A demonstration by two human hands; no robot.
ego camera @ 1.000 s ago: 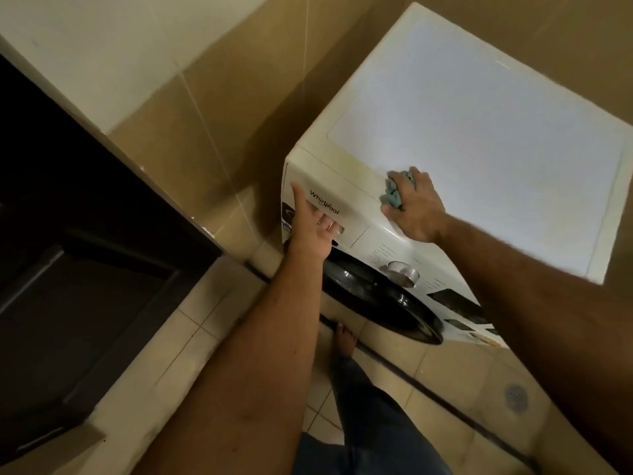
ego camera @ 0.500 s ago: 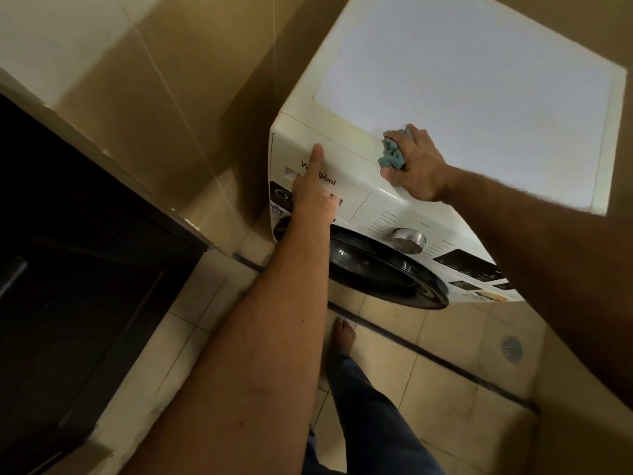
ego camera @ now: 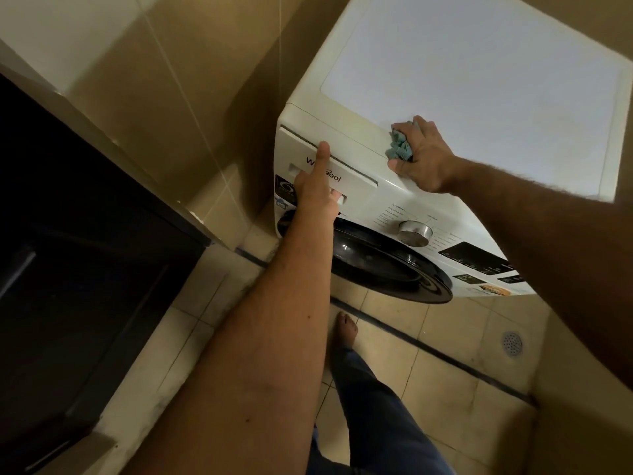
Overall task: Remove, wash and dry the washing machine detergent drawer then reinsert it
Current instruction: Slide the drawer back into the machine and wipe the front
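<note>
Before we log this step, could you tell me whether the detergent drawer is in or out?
In: the drawer front sits nearly flush with the panel.

We read brand lettering "W…ool" on white plastic detergent drawer front (ego camera: 346, 169), middle letters hidden behind our left hand (ego camera: 317, 193). Small print around silver round dial (ego camera: 413, 233) and on black display panel (ego camera: 474, 258) too small to read.

Dark cabinet (ego camera: 85, 269) left; floor drain (ego camera: 512, 342) right.
</note>
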